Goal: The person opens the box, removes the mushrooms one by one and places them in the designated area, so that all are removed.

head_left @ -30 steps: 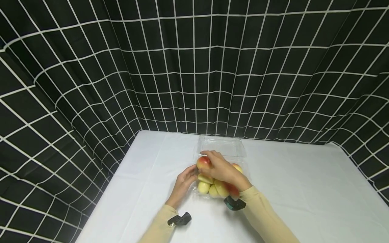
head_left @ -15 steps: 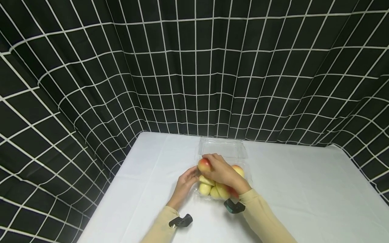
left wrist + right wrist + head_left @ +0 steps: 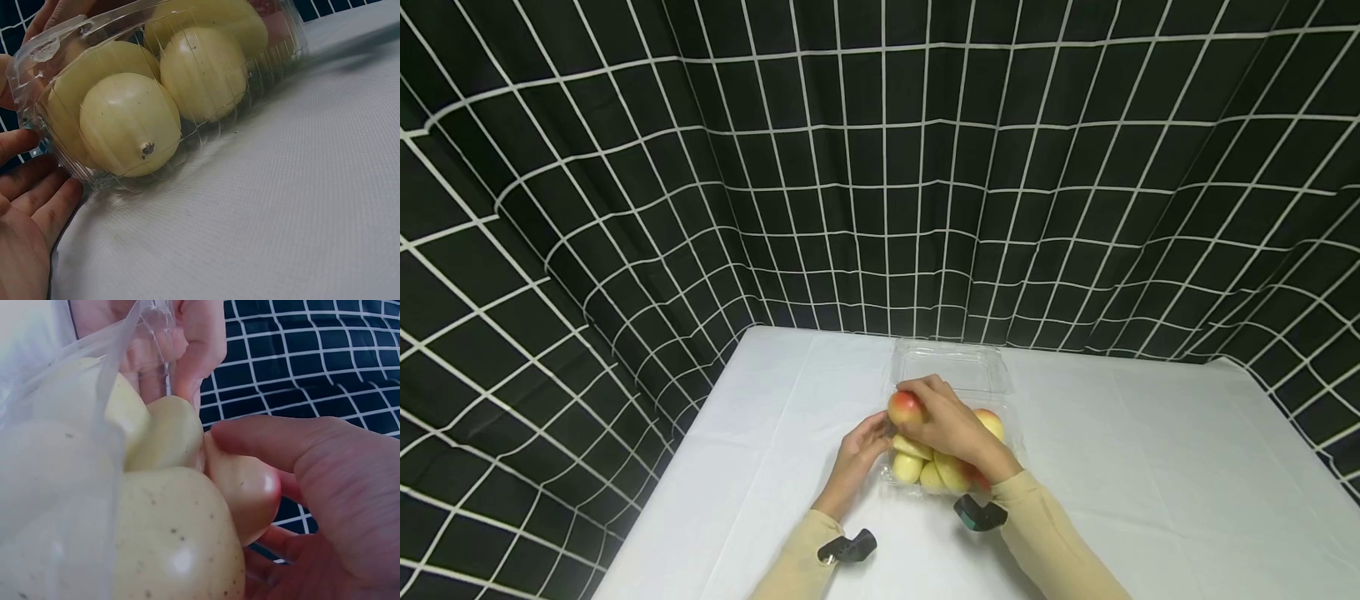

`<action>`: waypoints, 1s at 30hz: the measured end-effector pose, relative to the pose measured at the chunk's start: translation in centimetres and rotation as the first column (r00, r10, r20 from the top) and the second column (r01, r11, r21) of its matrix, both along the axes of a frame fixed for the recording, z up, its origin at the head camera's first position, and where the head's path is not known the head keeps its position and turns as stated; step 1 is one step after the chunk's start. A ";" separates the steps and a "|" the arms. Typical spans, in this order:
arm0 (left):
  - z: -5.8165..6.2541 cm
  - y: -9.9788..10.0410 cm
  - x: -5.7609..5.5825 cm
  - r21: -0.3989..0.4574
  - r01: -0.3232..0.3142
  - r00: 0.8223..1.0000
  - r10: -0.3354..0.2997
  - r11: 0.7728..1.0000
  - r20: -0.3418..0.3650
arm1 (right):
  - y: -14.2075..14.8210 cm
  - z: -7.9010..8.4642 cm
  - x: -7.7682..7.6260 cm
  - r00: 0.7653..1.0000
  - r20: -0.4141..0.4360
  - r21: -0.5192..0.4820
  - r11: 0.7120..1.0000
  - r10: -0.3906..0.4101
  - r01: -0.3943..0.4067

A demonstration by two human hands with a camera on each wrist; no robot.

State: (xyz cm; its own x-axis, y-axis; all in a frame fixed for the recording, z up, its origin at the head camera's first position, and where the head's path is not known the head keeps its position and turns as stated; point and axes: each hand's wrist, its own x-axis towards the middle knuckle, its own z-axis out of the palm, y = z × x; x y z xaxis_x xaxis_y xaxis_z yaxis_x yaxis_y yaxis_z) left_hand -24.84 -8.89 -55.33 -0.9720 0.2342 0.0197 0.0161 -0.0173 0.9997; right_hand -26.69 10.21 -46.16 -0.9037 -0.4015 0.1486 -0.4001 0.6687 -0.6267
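Observation:
A clear plastic clamshell box (image 3: 887, 477) holds several pale yellow pears (image 3: 130, 125), some blushed red. My right hand (image 3: 946, 421) reaches over the box and grips a red-and-yellow pear (image 3: 906, 408) at its far left corner. In the right wrist view, the thumb lies on top of that gripped pear (image 3: 244, 494) and the fingers go beneath it. My left hand (image 3: 856, 454) is at the box's left side. Its fingers (image 3: 56, 209) lie fairly straight against the clear wall. My right forearm and hand hide part of the pears from the head camera.
The box's clear lid (image 3: 951, 367) lies folded back at the table's far edge. A white cloth (image 3: 760, 467) covers the table. Black curtains (image 3: 820, 167) with a white grid rise behind and at both sides. Each wrist carries a small black camera (image 3: 847, 546).
Both hands stay almost in place, the right one still holding the pear at the far left corner. The whole head view has shifted slightly down and to the right.

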 end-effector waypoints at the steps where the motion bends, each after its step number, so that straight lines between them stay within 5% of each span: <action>1: 0.0 0.0 0.0 0.004 -0.003 1.000 0.003 1.000 0.005 | 0.0 0.0 0.0 1.000 -0.004 -0.016 1.000 0.001 -0.001; 7: 0.0 0.0 -0.1 0.009 -0.012 1.000 0.012 1.000 0.008 | 0.2 0.1 0.0 1.000 0.006 -0.109 0.994 0.019 -0.018; 15: 0.2 0.0 0.0 -0.022 -0.015 1.000 0.015 1.000 0.013 | 0.7 1.1 0.8 0.991 0.130 -0.259 0.966 0.011 0.023; 22: -0.1 0.1 0.0 -0.030 -0.010 1.000 0.011 0.999 0.011 | 1.8 1.5 1.5 0.985 0.170 -0.321 0.945 -0.009 0.064; 30: 0.1 0.2 0.3 -0.032 -0.025 0.999 0.026 0.999 0.031 | 3.4 2.3 1.7 0.983 0.177 -0.362 0.932 0.045 0.023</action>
